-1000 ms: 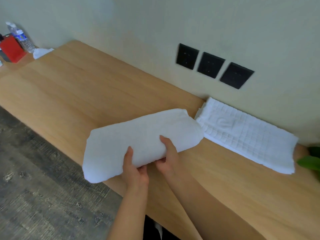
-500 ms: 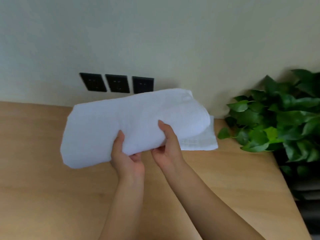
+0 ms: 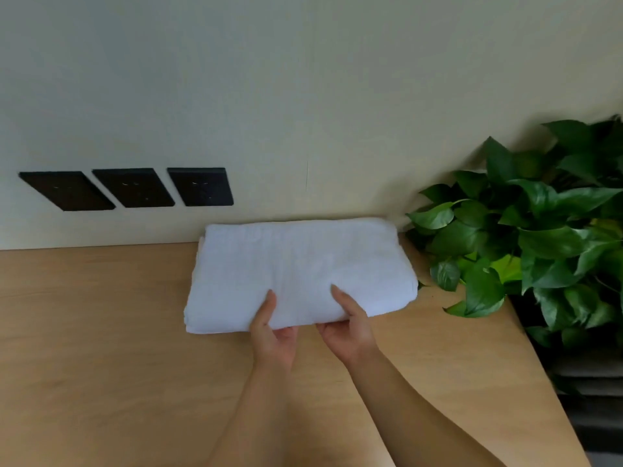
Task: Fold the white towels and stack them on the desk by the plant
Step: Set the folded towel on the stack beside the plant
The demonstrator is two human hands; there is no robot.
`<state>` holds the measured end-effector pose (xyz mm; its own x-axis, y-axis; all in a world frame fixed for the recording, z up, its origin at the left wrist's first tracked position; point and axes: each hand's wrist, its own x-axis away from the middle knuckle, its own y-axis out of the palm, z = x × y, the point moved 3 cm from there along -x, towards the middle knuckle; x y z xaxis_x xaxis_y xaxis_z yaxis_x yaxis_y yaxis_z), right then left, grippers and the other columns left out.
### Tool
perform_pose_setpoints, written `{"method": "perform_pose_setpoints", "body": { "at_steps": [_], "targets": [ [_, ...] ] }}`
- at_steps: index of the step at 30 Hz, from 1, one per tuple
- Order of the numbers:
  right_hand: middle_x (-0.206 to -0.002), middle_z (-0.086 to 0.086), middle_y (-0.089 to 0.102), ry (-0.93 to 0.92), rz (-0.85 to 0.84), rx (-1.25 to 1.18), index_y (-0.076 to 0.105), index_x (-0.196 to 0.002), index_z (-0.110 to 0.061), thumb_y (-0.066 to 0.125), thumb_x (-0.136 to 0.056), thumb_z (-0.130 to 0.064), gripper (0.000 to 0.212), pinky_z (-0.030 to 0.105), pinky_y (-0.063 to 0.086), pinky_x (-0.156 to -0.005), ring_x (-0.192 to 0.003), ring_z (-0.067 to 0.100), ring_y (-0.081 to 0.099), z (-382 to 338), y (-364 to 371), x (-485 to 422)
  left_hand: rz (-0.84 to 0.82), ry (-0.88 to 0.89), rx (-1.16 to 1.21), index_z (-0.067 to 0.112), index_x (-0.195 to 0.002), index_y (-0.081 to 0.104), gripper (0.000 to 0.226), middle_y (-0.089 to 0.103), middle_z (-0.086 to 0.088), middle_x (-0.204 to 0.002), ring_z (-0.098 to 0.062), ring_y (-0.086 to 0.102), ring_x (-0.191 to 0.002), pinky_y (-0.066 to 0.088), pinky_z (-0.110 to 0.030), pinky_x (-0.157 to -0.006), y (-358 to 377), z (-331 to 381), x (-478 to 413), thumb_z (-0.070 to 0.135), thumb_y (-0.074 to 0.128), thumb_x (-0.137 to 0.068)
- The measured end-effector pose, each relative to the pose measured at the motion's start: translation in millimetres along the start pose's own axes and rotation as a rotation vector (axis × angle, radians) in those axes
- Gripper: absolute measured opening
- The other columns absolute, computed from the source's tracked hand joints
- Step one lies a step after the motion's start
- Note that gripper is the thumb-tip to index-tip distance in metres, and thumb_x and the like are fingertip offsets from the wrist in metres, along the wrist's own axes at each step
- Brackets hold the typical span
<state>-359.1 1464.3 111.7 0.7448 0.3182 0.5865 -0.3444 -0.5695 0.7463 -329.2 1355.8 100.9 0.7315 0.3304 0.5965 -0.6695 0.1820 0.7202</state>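
Folded white towel point(image 3: 300, 274) at the back of a light, wood-grain tabletop point(image 3: 101, 348), seen from above and in front. The towel is a thick oblong lying with its long side parallel to the wall point(image 3: 303, 96); its far edge meets the line where tabletop and wall join, and its right end lies just beside the nearest leaves of the plant point(image 3: 539, 237). At the towel's far left corner a thin white edge shows beneath it; whether this is a separate towel cannot be told. Both bare forearms enter from the lower edge. The left hand point(image 3: 273, 332) and right hand point(image 3: 347, 328) sit close together at the middle of the near edge, each grip grasping the towel: the thumb lies on the top face and the fingers are tucked out of sight under the fold. The wall is plain and pale cream-green, matte, with a faint vertical hairline mark above the towel. Three black socket plates point(image 3: 133, 187) are set in a row on the wall to the left of the towel, just above tabletop level. The plant, with broad glossy green leaves, fills the right corner and overhangs the tabletop's right edge, beyond which a dark floor point(image 3: 593, 433) shows.
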Motion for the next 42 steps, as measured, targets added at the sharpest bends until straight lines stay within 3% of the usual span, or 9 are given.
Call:
{"method": "perform_pose_setpoints", "body": {
  "at_steps": [10,13,17,21,24,26,31,37,42],
  "targets": [
    [-0.113,0.014,0.068,-0.02,-0.034,0.023,0.076,-0.096,-0.002,0.06,-0.083,-0.004,0.02,0.037,0.051,-0.096,-0.107,0.026,0.065,1,0,-16,-0.07,0.003,-0.009,0.009,-0.12,0.064,0.045,0.064,-0.009,-0.124,-0.026,0.06,-0.117,0.046,-0.044,-0.1,-6,7,-25,0.009,0.068,-0.076],
    [-0.123,0.017,0.063,0.03,-0.031,0.04,0.074,-0.103,-0.001,0.058,-0.087,-0.005,0.022,0.039,0.046,-0.102,-0.117,0.028,0.059,6,-8,-20,-0.063,-0.024,0.0,0.009,-0.113,0.071,0.059,0.065,-0.01,-0.123,-0.026,0.062,-0.114,0.052,-0.044,-0.094,-14,7,-27,0.013,0.087,-0.056],
    [-0.131,0.016,0.058,0.009,-0.041,0.102,0.058,-0.127,-0.001,0.064,-0.088,-0.012,0.041,0.042,0.043,-0.105,-0.123,0.028,0.055,6,-7,-24,-0.023,-0.013,0.036,0.008,-0.126,0.06,0.045,0.065,-0.009,-0.123,-0.026,0.06,-0.116,0.048,-0.044,-0.098,-8,7,-26,0.009,0.064,-0.081],
    [-0.13,0.009,0.061,-0.069,0.105,0.169,0.05,-0.136,-0.01,0.08,-0.077,-0.022,0.066,0.044,0.046,-0.102,-0.119,0.025,0.059,9,-3,-21,0.087,0.061,0.015,0.011,-0.127,0.059,0.05,0.066,-0.007,-0.122,-0.024,0.062,-0.114,0.049,-0.044,-0.098,-2,2,-20,0.019,0.073,-0.08],
    [-0.124,0.006,0.065,-0.055,0.256,0.241,0.055,-0.128,-0.012,0.081,-0.073,-0.022,0.061,0.044,0.049,-0.099,-0.112,0.023,0.063,6,-4,-16,0.296,0.044,-0.096,0.02,-0.129,0.055,0.076,0.066,0.002,-0.121,-0.017,0.064,-0.109,0.055,-0.037,-0.086,-4,-6,-14,0.036,0.087,-0.062],
    [-0.122,0.005,0.063,-0.001,0.325,0.324,0.054,-0.125,-0.015,0.081,-0.074,-0.023,0.057,0.043,0.051,-0.096,-0.11,0.024,0.062,-2,-4,-14,0.379,-0.023,-0.09,0.018,-0.124,0.057,0.067,0.067,0.001,-0.116,-0.016,0.065,-0.104,0.056,-0.035,-0.083,-7,-9,-13,0.036,0.085,-0.066],
    [-0.116,0.009,0.067,0.064,0.271,0.311,0.061,-0.12,-0.008,0.077,-0.077,-0.012,0.047,0.043,0.055,-0.089,-0.107,0.026,0.065,-14,-12,-10,0.253,-0.012,0.047,0.013,-0.122,0.061,0.054,0.069,-0.001,-0.116,-0.015,0.066,-0.103,0.053,-0.035,-0.093,-5,-9,-10,0.024,0.079,-0.072],
    [-0.096,0.011,0.074,-0.023,0.282,0.82,0.067,-0.1,-0.003,0.075,-0.08,-0.033,0.037,0.037,0.059,-0.08,-0.087,0.023,0.072,-22,-21,-9,0.292,0.107,-0.189,0.019,-0.122,0.06,0.053,0.066,0.005,-0.119,-0.011,0.064,-0.106,0.054,-0.031,-0.089,-15,-13,-5,0.034,0.078,-0.075],
    [-0.085,0.022,0.072,-0.025,0.31,1.064,0.066,-0.092,0.003,0.067,-0.083,-0.049,0.053,0.042,0.058,-0.075,-0.072,0.026,0.071,-16,-24,-1,0.395,0.161,-0.487,0.014,-0.09,0.066,0.031,0.067,0.001,-0.087,-0.012,0.066,-0.077,0.056,-0.029,-0.073,-24,-4,-1,0.038,0.078,-0.075]
  ]
}}
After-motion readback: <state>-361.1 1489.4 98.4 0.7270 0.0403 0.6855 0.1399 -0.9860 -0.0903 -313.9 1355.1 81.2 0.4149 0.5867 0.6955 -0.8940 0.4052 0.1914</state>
